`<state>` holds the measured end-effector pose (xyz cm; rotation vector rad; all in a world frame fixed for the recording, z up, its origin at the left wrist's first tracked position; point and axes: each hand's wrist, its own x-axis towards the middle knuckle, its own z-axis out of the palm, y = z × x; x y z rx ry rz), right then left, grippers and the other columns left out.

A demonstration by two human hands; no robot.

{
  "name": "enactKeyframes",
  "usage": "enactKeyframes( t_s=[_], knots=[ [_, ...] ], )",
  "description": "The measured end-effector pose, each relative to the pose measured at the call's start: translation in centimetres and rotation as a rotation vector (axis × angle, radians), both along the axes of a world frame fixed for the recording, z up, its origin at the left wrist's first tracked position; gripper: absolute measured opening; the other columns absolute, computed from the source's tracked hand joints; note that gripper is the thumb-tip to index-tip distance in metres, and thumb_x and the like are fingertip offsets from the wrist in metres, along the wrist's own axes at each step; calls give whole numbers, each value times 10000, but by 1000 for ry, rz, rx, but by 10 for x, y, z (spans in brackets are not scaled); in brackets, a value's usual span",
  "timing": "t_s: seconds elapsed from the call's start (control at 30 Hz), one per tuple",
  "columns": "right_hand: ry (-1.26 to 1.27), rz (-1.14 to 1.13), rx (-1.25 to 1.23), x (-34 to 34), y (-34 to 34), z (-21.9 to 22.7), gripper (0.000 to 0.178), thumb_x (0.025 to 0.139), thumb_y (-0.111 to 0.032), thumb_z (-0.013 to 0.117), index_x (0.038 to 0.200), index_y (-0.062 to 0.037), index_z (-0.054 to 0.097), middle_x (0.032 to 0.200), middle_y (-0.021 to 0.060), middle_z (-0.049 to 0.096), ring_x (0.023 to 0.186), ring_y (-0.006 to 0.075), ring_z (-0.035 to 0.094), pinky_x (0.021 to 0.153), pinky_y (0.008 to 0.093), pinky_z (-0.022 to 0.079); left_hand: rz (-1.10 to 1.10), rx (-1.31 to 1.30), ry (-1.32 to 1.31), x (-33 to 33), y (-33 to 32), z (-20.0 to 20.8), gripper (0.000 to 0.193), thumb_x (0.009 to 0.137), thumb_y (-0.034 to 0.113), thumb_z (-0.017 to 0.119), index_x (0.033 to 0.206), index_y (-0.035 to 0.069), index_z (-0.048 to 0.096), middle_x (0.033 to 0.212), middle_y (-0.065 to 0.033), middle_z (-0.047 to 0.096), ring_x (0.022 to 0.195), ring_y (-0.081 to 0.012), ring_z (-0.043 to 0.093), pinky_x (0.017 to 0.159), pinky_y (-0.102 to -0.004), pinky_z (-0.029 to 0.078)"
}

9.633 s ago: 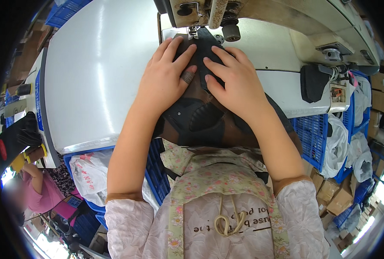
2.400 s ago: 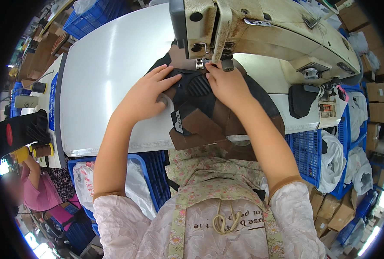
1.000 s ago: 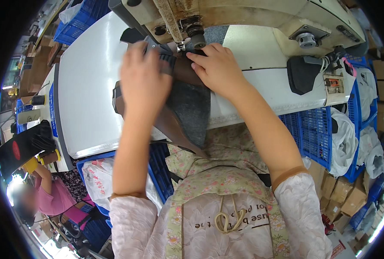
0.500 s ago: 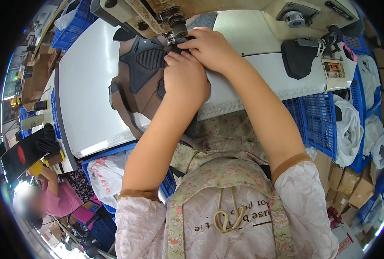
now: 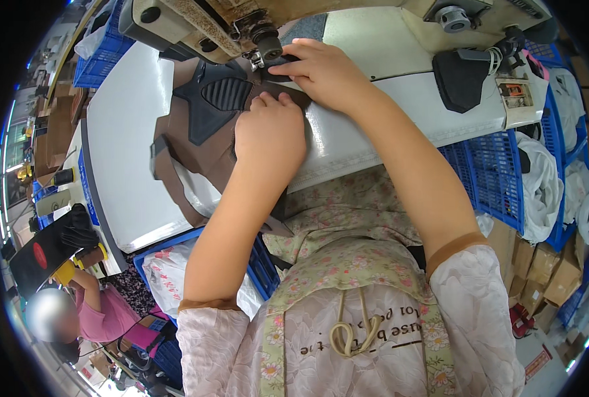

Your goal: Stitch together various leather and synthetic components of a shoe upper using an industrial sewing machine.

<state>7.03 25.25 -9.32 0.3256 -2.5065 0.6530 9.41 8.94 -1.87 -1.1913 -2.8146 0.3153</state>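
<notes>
A brown sewn workpiece with a black ribbed moulded patch lies on the white sewing machine bed, its strap-like lower end hanging toward my lap. My left hand has its fingers curled on the right part of the brown material, holding it. Farther up, my right hand rests beside the presser foot, thumb and fingers stretched out and apart over a dark edge of the piece. The sewing machine head stands directly above, and the needle point is too small to make out.
A black flat piece lies at the right of the machine table. Blue crates with white bags stand at the right, another blue crate below the table's left edge. A person in pink is at the lower left.
My left hand has shifted left and slightly nearer to me, apart from the right hand. The brown workpiece has slid and turned slightly leftward. My right hand stays by the presser foot.
</notes>
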Motion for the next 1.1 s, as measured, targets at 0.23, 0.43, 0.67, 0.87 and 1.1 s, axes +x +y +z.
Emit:
enactKeyframes(
  t_s=[0.23,0.43,0.67,0.87,1.1],
  knots=[
    [5,-15,13,2,-4,2,227,871,-187,595,1017,-262,752,1207,4,637,1202,216,537,971,378,454,-113,-45,59,-6,-6,1,324,787,110,566,1066,-28,657,910,-160,679,875,-266,674,636,-338,553],
    [-80,-12,40,8,-8,8,298,882,-139,594,1132,-261,703,1193,5,624,1254,246,491,988,398,433,-127,-28,98,-7,-5,-4,288,792,112,567,1030,-17,666,852,-131,679,801,-236,674,591,-325,537],
    [-29,-84,76,10,-11,7,228,867,-191,620,1031,-279,750,1218,-18,628,1206,200,528,981,378,435,-111,-10,72,-8,-4,-3,299,755,127,586,1006,-10,675,837,-121,675,784,-225,673,577,-319,528],
    [-9,-91,86,8,-11,6,230,863,-192,623,1032,-282,750,1238,-20,623,1209,206,529,985,388,430,-117,4,64,-9,-2,-1,280,754,124,589,987,-6,674,805,-108,662,760,-222,669,568,-322,524],
    [-23,-95,90,9,-11,8,227,859,-193,627,1032,-277,748,1241,-24,621,1213,204,527,982,387,432,-96,20,49,-8,0,-2,262,753,121,589,967,-5,674,800,-106,660,749,-219,666,554,-326,518]
  ],
)
